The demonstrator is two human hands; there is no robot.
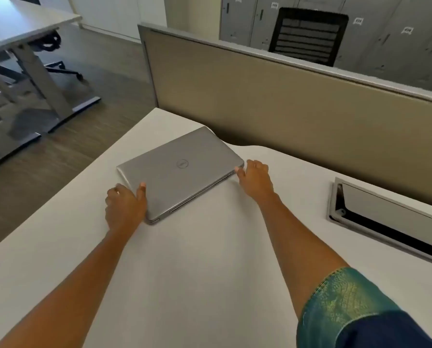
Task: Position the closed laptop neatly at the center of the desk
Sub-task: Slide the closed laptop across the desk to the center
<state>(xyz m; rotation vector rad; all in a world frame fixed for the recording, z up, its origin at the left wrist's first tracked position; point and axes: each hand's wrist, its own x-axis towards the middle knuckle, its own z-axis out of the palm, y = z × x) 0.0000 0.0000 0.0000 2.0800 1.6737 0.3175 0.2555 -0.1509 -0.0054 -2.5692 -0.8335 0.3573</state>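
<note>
An office bay: a white desk backed by a tan partition, with a cable hatch set into the surface at your right and a black chair before grey lockers beyond. The closed laptop lay flat toward the desk's far left portion, near the partition and turned at an angle to the desk's edges, its logo upward.

Your left hand was set against the laptop's near left corner, thumb resting on the lid and fingers curled beside the edge; whether they had closed under the case could not be told. Your right hand lay with fingers spread, fingertips touching the right corner, gripping nothing.

The step in hand appeared to be squaring and shifting the machine. To do it well, you would have wanted both palms flat against opposite short sides, pressing evenly so the case slid without tipping. It likely needed turning until its long edge ran parallel with the partition, then drawing toward you and rightward to the desk's middle, stopping short of the hatch. Sliding was probably safer than lifting by one corner.
</note>
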